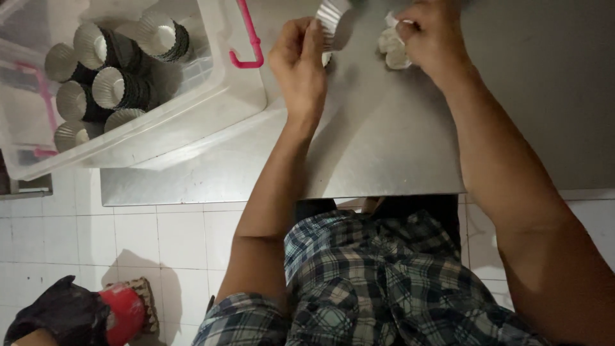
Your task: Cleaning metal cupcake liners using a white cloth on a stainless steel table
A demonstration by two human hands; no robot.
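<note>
At the far edge of the steel table (384, 141), the left hand (300, 64) is pinching a light, thin, easily dented fluted metal cup (333, 19) by its rim, while the right hand (430, 35) is closing fingers around a soft white crumpled wad (392, 48).

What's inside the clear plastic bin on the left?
The clear plastic bin holds stacks of fluted metal cups, some lying on their sides. Whatever lies beneath the stacks is covered.

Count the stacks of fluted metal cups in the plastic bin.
7 stacks show, all lying clustered in the clear bin at the left; more may be hidden beneath.
</note>
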